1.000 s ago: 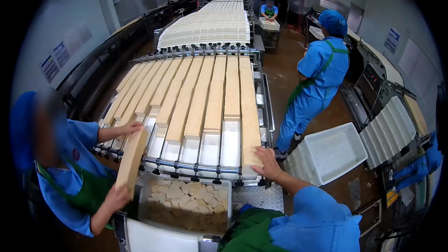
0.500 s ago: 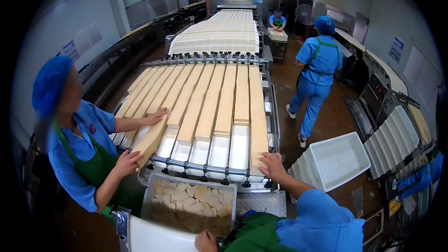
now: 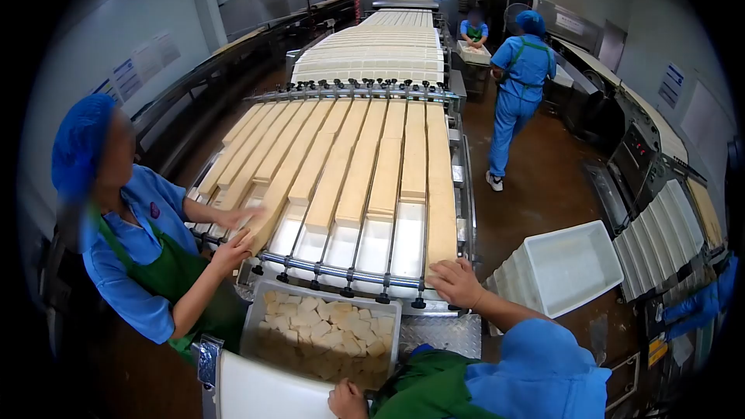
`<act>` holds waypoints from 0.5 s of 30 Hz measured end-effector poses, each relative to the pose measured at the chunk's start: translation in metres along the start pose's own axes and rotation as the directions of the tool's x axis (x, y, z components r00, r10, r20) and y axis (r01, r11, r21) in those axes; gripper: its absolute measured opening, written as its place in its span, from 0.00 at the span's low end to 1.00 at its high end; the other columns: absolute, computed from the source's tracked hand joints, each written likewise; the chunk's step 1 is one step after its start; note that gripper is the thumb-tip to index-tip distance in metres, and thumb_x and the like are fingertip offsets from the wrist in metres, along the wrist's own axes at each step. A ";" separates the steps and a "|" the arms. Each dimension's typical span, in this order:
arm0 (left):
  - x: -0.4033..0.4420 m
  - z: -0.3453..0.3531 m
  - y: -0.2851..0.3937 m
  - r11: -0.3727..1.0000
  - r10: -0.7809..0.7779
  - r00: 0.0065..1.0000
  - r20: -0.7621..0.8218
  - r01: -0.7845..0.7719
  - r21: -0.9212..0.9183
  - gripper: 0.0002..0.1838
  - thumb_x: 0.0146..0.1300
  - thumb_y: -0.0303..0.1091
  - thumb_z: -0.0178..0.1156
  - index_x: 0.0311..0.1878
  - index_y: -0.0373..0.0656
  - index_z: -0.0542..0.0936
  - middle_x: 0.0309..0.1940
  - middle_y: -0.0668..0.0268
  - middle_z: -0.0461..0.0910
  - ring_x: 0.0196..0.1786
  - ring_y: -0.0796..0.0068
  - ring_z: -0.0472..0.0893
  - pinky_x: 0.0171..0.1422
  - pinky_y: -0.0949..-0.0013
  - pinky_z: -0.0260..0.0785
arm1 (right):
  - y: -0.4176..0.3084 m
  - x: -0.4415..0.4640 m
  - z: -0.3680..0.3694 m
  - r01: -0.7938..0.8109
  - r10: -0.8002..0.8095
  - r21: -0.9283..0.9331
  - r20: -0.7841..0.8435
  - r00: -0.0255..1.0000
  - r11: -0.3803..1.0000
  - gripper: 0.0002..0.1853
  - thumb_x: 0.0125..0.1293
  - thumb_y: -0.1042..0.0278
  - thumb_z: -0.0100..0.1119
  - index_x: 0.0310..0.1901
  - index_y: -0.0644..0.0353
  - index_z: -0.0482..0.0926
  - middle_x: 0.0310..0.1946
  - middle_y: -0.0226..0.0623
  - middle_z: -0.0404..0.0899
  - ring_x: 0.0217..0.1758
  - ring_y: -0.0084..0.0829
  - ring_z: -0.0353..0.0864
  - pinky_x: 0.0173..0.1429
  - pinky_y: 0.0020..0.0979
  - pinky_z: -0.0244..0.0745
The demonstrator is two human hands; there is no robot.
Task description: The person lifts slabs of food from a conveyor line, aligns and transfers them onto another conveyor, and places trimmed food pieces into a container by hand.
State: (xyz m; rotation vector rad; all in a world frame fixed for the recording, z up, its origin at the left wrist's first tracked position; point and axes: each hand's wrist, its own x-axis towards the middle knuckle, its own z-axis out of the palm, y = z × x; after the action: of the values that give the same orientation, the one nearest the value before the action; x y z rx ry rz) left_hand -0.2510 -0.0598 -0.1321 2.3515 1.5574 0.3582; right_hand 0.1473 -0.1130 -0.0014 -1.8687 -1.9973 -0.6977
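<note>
My right hand (image 3: 456,283) is at the near end of the rightmost long pale-yellow bar (image 3: 441,194), its fingers bent over the end face and top. Several similar bars lie side by side in the lanes of a conveyor (image 3: 310,242), divided by thin metal rods. At the bottom, my left hand (image 3: 347,400) is closed beside the edge of a white board (image 3: 272,388); its fingertips are hidden. Between the board and the conveyor stands a tub (image 3: 396,337) with many flat pale pieces (image 3: 322,330) inside.
A co-worker (image 3: 147,240) on the left has both hands by the leftmost bars. To the right is a stack of white crates (image 3: 574,264). Another person (image 3: 521,85) walks farther back, and one stands at a crate (image 3: 473,50). A metal roller bar (image 3: 334,271) crosses the conveyor front.
The view has shifted slightly. The co-worker's tilted bar now lies closer in line with its lane, and one of their hands is blurred beside it. The walking person is farther away.
</note>
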 end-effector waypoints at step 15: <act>0.003 0.016 0.001 0.984 0.156 0.880 -0.448 -0.098 0.151 0.07 0.48 0.33 0.64 0.33 0.55 0.81 0.21 0.70 0.73 0.27 0.64 0.73 0.29 0.60 0.61 | 0.016 0.015 0.016 -0.049 0.056 -0.034 0.256 0.965 0.998 0.28 0.59 0.47 0.58 0.58 0.51 0.71 0.54 0.39 0.72 0.51 0.38 0.73 0.53 0.39 0.68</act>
State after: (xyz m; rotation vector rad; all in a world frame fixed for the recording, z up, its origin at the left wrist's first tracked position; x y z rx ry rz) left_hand -0.2430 -0.0597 -0.1463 2.6058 1.6583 0.9353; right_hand 0.1636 -0.0910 -0.0039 -2.1136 -2.0904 -0.4904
